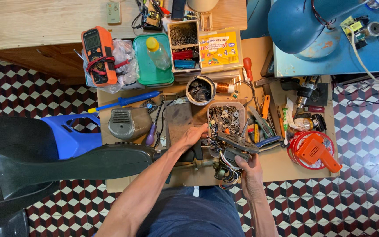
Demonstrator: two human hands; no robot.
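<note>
My right hand (249, 170) grips a small electric motor (231, 156) with a metal frame and loose coloured wires hanging below it. My left hand (192, 137) reaches across from the left, its fingers at the motor's upper left edge and at the rim of a clear plastic tub of screws and small metal parts (225, 117). Whether the left fingers pinch anything is hidden. A dark metal plate (178, 120) lies on the cardboard just above the left hand.
A low cardboard-covered work surface (286, 169) holds a round tin of parts (200, 90), screwdrivers (126, 101), pliers (266, 131), an orange multimeter (98, 55), a green box with a bottle (152, 61) and an orange tool on a red reel (314, 151). A black fan housing (66, 164) lies left.
</note>
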